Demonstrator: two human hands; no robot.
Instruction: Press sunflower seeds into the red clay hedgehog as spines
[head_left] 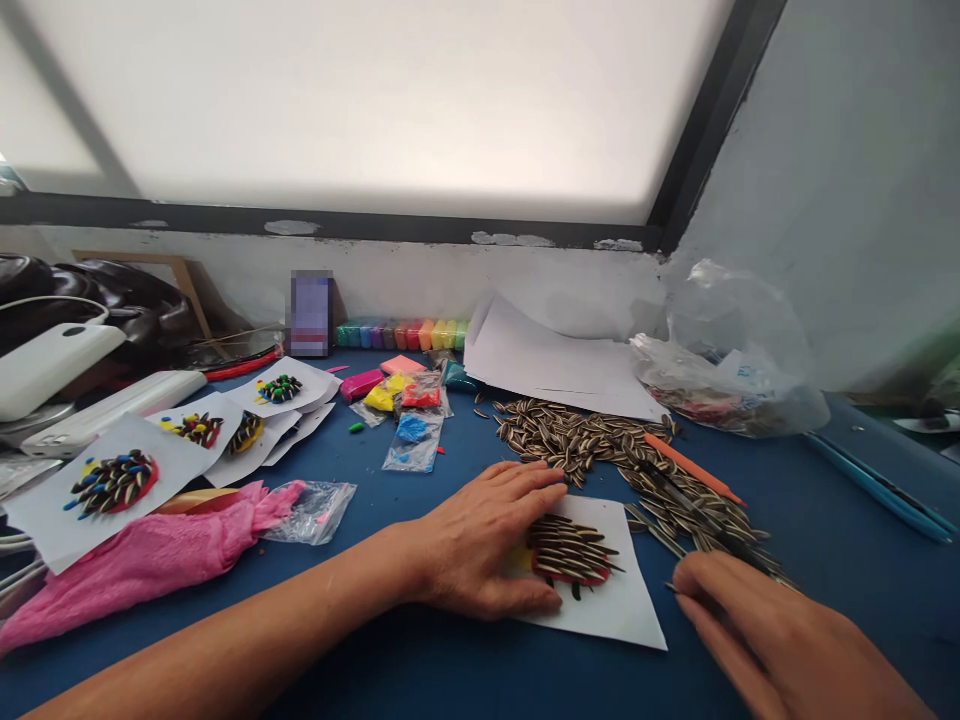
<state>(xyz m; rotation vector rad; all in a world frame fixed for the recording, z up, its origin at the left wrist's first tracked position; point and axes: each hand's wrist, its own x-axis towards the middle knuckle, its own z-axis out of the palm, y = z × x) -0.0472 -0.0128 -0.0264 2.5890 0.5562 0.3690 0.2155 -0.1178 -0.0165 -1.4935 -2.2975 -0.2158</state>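
My left hand (491,540) lies flat with its fingers apart on the left part of a white paper sheet (630,610). Between its thumb and fingers, and just right of them, is a hedgehog-like figure of red clay (596,576) covered with striped sunflower seeds (570,545) as spines. A bit of yellow clay (519,560) shows beside the palm. To the right of the sheet, my right hand (772,620) pinches a small sunflower seed (671,588) at the tips of thumb and forefinger. A loose heap of sunflower seeds (562,435) spreads behind both hands.
An orange stick-like tool (694,468) and a dark pen-like one lie on the seeds. Finished-looking seed figures on paper (112,485), a pink cloth (150,560) and clay packets (412,430) are left. Paper sheets (555,350) and a plastic bag (735,380) stand behind.
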